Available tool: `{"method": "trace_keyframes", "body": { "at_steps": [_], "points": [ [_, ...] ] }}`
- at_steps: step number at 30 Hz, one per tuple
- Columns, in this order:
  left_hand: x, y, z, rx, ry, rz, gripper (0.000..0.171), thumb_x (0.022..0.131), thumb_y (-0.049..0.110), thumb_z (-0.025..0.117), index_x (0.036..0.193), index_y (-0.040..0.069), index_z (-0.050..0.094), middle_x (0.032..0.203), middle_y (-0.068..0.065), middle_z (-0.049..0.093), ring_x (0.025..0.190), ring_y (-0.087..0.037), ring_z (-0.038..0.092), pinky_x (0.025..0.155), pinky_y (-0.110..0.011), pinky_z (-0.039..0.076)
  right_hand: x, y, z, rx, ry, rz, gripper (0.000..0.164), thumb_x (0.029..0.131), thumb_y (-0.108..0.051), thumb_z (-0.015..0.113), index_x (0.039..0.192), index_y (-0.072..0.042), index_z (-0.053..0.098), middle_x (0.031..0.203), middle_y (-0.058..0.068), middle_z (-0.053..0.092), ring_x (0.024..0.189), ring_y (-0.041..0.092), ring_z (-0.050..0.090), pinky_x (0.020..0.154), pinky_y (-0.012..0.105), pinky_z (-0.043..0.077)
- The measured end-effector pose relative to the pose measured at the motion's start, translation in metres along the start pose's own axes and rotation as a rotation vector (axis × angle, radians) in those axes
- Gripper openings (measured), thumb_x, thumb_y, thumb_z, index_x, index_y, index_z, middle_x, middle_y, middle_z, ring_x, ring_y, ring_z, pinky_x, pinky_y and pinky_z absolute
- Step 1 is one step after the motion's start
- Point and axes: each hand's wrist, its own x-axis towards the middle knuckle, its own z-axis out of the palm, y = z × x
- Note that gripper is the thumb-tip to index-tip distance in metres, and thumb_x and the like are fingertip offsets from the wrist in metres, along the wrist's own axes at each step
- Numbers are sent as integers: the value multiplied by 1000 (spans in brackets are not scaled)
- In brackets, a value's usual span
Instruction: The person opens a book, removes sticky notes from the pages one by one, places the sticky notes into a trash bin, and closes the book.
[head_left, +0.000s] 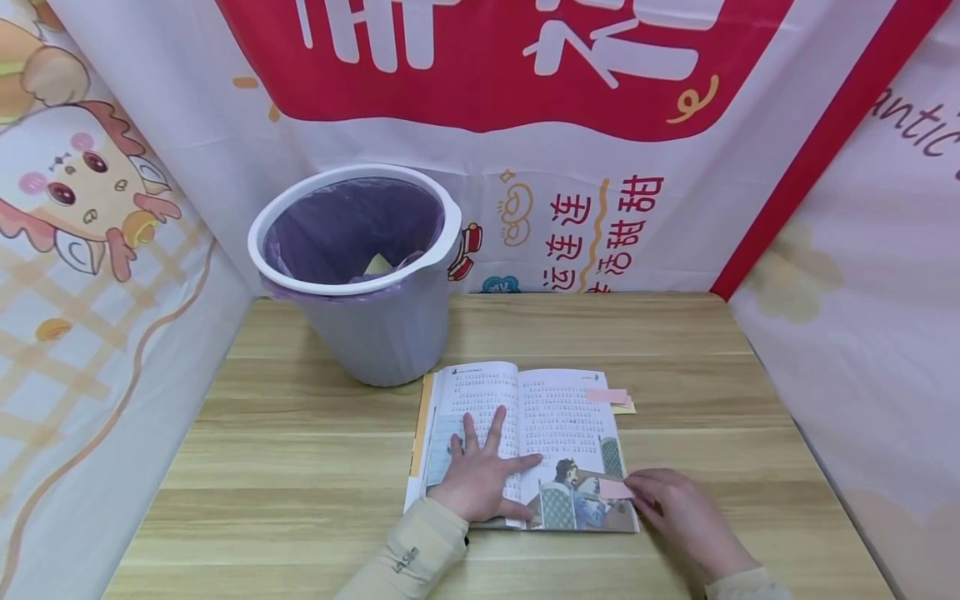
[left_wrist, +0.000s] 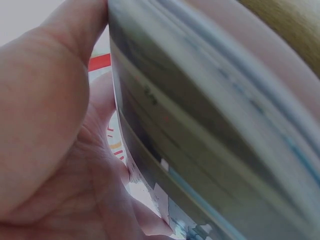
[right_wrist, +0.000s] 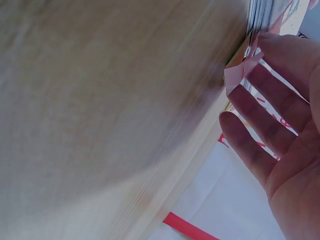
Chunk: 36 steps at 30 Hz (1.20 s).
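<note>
- Pink tab [head_left: 613,489] at the lower right edge of the open book [head_left: 562,417], pinched by the right hand [head_left: 681,510] on my feed.
- I see the left hand [head_left: 480,482] spread wide, mostly over the book's left page [head_left: 483,387].
- Behind and left of the book, I have a pale bin [head_left: 382,342].

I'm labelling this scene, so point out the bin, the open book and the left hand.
Bin [head_left: 382,337]: head view, front outer wall.
Open book [head_left: 561,423]: head view, text of the right-hand page.
Left hand [head_left: 478,483]: head view, back of the hand.
</note>
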Motion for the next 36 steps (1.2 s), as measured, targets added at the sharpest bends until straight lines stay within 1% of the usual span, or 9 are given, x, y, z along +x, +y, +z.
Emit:
{"method": "trace_keyframes", "body": {
  "at_steps": [5,11,16,20,24,28,36],
  "points": [
    [0,0,0,0,2,-1,80,64,75,63,139,56,44,165,-14,-10,138,-68,-2,105,-76,18,0,1,1,0,6,-9,28,67,-17,84,94,-18,79,95,0,76,86,17,72,79,36,57],
    [-1,1,0,-4,4,-1,79,64,74,64,139,55,45,165,-14,-9,138,-68,-1,105,-76,18,1,2,0,26,28,-14,25,68,-15,84,92,-18,79,93,-1,76,86,16,72,79,35,57],
    [-1,1,-1,-6,7,0,79,64,74,65,138,55,46,165,-14,-9,138,-68,0,105,-76,18,2,1,-2,40,44,-3,23,68,-15,84,90,-19,79,91,-4,75,86,14,71,79,34,56],
    [0,0,0,-4,10,0,79,64,75,64,138,56,45,165,-14,-9,138,-68,0,105,-76,18,2,1,-3,58,36,16,21,70,-16,83,91,-20,78,91,-7,75,86,12,70,80,34,56],
    [0,-1,0,-6,13,3,79,64,75,64,139,56,45,165,-14,-9,138,-68,0,105,-76,18,2,3,-4,48,35,19,21,71,-17,82,91,-21,78,90,-7,75,85,12,70,79,33,56],
    [0,-1,1,-7,15,5,79,64,75,63,139,56,44,165,-14,-9,138,-68,0,105,-76,18,4,2,-7,29,41,31,20,71,-16,82,91,-21,78,88,-9,75,83,10,70,77,31,56],
    [0,-1,1,-3,21,7,79,64,75,63,138,56,45,165,-14,-9,137,-68,1,105,-76,19,6,1,-11,33,89,21,22,67,-15,84,88,-17,79,80,-8,73,73,9,68,70,27,56]
  ]
}}
